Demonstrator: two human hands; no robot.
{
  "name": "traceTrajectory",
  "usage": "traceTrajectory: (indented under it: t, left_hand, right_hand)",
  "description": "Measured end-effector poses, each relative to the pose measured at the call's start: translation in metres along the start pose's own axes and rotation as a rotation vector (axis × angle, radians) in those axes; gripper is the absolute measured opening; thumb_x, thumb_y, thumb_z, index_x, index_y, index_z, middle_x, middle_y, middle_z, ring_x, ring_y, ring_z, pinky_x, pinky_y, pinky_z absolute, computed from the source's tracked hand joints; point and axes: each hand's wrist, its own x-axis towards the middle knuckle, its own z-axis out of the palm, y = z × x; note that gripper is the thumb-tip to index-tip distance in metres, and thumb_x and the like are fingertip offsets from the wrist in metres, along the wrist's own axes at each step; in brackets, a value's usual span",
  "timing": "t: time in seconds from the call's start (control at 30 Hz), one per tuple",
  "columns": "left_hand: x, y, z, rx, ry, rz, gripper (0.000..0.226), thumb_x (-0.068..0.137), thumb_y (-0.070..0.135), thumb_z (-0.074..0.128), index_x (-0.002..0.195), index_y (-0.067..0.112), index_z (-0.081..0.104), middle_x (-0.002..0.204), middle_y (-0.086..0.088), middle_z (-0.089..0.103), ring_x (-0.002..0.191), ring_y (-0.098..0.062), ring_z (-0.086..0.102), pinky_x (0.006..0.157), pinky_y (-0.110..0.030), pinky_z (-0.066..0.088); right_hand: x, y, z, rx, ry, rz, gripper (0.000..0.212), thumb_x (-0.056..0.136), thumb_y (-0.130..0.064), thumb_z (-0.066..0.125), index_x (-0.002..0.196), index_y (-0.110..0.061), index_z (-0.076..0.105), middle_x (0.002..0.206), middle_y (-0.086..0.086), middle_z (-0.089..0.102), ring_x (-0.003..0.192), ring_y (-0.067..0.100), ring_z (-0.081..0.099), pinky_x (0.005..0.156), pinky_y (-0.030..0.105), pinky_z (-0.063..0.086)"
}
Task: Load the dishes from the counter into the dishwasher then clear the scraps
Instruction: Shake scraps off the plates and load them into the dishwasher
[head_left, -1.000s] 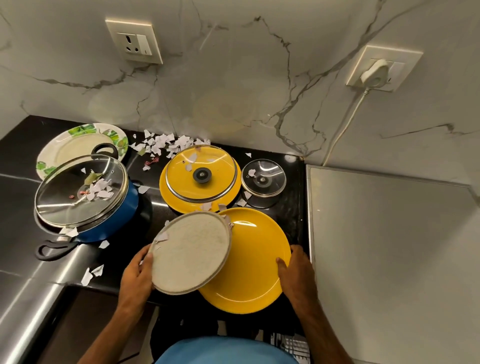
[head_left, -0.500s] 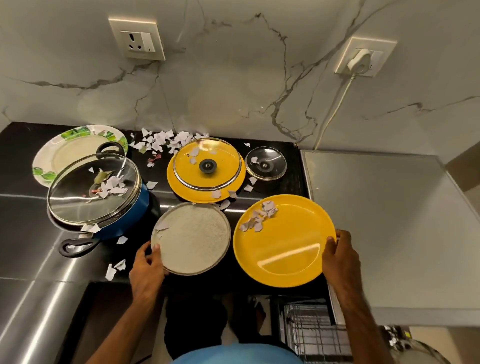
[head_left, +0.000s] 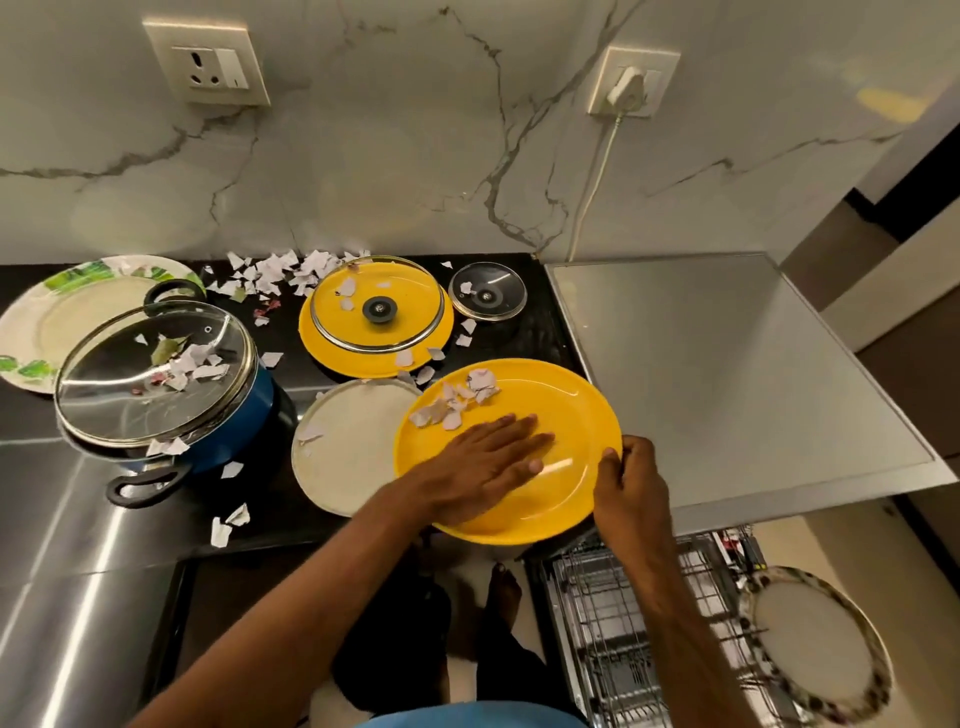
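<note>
Left grip (head_left: 483, 467) flat, right grip (head_left: 631, 488) curled, pinching.

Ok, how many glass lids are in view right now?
3. A large glass lid on the blue pot, a medium lid on the rear yellow plate, a small lid on the black counter. No others visible.

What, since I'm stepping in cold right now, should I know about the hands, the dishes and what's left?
Left hand lies flat on the front yellow plate; right hand grips its right rim. Paper scraps sit on that plate.
On the counter: grey plate, blue pot, rear yellow plate under a glass lid, small lid, floral plate.
Done: one patterned plate in the dishwasher rack.
Left: load the rest, clear scraps.
</note>
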Motion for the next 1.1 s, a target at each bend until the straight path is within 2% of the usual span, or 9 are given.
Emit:
traceTrajectory:
  t: [0.17, 0.3, 0.43, 0.5, 0.57, 0.63, 0.7, 0.83, 1.1]
  left_hand:
    - [0.013, -0.043, 0.001, 0.159, -0.063, -0.100, 0.063, 0.097, 0.073, 0.011, 0.154, 0.055, -0.008, 0.167, 0.014, -0.018, 0.153, -0.013, -0.018, 0.122, -0.045, -0.012]
    - [0.014, -0.070, -0.020, 0.273, -0.073, -0.229, 0.077, 0.095, 0.074, 0.013, 0.159, 0.038, -0.009, 0.165, 0.003, -0.025, 0.153, -0.024, -0.022, 0.120, -0.045, -0.015]
    - [0.014, -0.100, -0.045, 0.225, 0.157, -0.531, 0.080, 0.097, 0.072, 0.019, 0.161, 0.030, -0.004, 0.169, -0.008, -0.012, 0.155, -0.031, -0.010, 0.124, -0.051, 0.000]
    - [0.018, -0.106, -0.051, 0.083, 0.268, -0.586, 0.088, 0.094, 0.075, 0.021, 0.163, 0.022, 0.007, 0.169, -0.014, 0.007, 0.155, -0.034, 0.009, 0.125, -0.052, 0.014]
    - [0.022, -0.091, -0.052, -0.075, 0.294, -0.534, 0.088, 0.093, 0.076, 0.031, 0.158, 0.017, 0.028, 0.157, -0.015, 0.040, 0.141, -0.033, 0.043, 0.115, -0.049, 0.036]
    - [0.027, -0.070, -0.045, -0.141, 0.234, -0.486, 0.067, 0.098, 0.061, 0.046, 0.147, 0.014, 0.047, 0.136, -0.014, 0.061, 0.118, -0.030, 0.060, 0.097, -0.041, 0.049]
    - [0.035, -0.057, -0.034, -0.146, 0.207, -0.472, 0.056, 0.098, 0.051, 0.056, 0.140, 0.014, 0.055, 0.127, -0.012, 0.066, 0.111, -0.028, 0.063, 0.091, -0.039, 0.050]
    - [0.056, -0.032, -0.017, -0.245, 0.317, -0.465, 0.044, 0.099, 0.036, 0.062, 0.137, 0.014, 0.058, 0.133, -0.011, 0.064, 0.118, -0.029, 0.061, 0.093, -0.039, 0.047]
    - [0.117, 0.056, 0.025, -0.229, 0.289, -0.245, 0.033, 0.099, 0.036, 0.061, 0.128, 0.022, 0.065, 0.114, 0.004, 0.071, 0.097, -0.012, 0.063, 0.083, -0.030, 0.047]
  right_hand:
    - [-0.018, 0.005, 0.000, 0.051, -0.009, 0.042, 0.016, 0.110, -0.026, 0.045, 0.117, -0.012, 0.048, 0.094, 0.006, 0.061, 0.076, 0.015, 0.060, 0.056, 0.027, 0.041]
    - [-0.032, 0.010, -0.004, 0.057, -0.038, 0.093, 0.017, 0.111, -0.028, 0.044, 0.118, -0.013, 0.049, 0.089, 0.001, 0.060, 0.073, 0.013, 0.059, 0.055, 0.025, 0.038]
    - [-0.035, 0.013, -0.012, 0.058, -0.016, 0.137, 0.018, 0.111, -0.026, 0.044, 0.121, -0.012, 0.049, 0.090, -0.001, 0.061, 0.075, 0.011, 0.060, 0.054, 0.022, 0.040]
    - [-0.034, 0.017, -0.017, 0.063, 0.009, 0.143, 0.017, 0.111, -0.025, 0.044, 0.121, -0.013, 0.048, 0.090, -0.004, 0.060, 0.075, 0.009, 0.059, 0.054, 0.021, 0.039]
    - [-0.032, 0.020, -0.021, 0.078, 0.040, 0.145, 0.017, 0.111, -0.025, 0.044, 0.121, -0.012, 0.048, 0.090, -0.007, 0.059, 0.076, 0.009, 0.059, 0.056, 0.022, 0.041]
    - [-0.028, 0.023, -0.024, 0.090, 0.061, 0.143, 0.017, 0.111, -0.025, 0.044, 0.122, -0.013, 0.048, 0.091, -0.009, 0.058, 0.078, 0.008, 0.059, 0.058, 0.023, 0.042]
    - [-0.026, 0.028, -0.028, 0.123, 0.077, 0.152, 0.017, 0.111, -0.026, 0.044, 0.124, -0.016, 0.047, 0.096, -0.009, 0.059, 0.082, 0.007, 0.060, 0.061, 0.022, 0.044]
    - [-0.022, 0.050, -0.052, 0.188, 0.137, 0.217, 0.014, 0.111, -0.026, 0.045, 0.124, -0.021, 0.050, 0.100, -0.008, 0.059, 0.087, 0.006, 0.059, 0.064, 0.023, 0.043]
    - [-0.023, 0.137, -0.127, 0.245, 0.263, 0.395, 0.011, 0.104, -0.017, 0.056, 0.115, -0.015, 0.058, 0.093, 0.005, 0.064, 0.075, 0.020, 0.059, 0.061, 0.031, 0.042]
